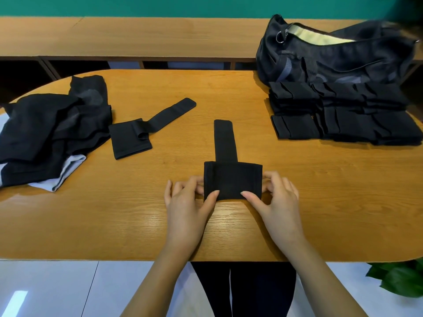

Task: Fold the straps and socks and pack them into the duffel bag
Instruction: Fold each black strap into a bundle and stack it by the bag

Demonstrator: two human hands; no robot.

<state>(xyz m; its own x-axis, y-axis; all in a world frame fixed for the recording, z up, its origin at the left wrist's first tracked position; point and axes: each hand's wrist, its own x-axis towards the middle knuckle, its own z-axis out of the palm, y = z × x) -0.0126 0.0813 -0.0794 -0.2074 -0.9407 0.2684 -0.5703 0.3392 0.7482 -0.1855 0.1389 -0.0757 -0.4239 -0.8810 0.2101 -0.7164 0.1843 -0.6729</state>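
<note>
Strap [232,181], black, matte woven fabric, lies flat at the near-centre of the table [114,213]: a wide rectangular pad with faint lengthwise ribbing, and a narrower tail with a rounded end running straight away from the person. Left hand [186,202] pinches the pad's left edge, thumb pressed on top near the lower corner, other fingers curled at the side. Right hand [277,202] mirrors it on the right edge, thumb on top, fingers curled in against the edge; both hands clamped on the pad. Second strap [132,138], same black fabric, lies to the left, apart from the first, its tail looped at the pad and angled up to the right. Further left is a loose pile of dark garments [45,129], soft and crumpled, some grey patches, with a pale grey-white piece sticking out underneath. Far right is a folded stack [343,115] of black pieces in neat overlapping rectangular bundles, in rows, touching the front of the duffel bag [332,58]. Bag is black, slouchy, mesh-like panels, top zip open showing pale yellow lining, metal ring [280,38] at the zip end. Table is an oval, orange-brown wood-grain top, slightly glossy. Behind is a long wooden bench [137,37] against a green wall [183,5]. Green leafy plant [400,280] at lower right, below the table edge.
</note>
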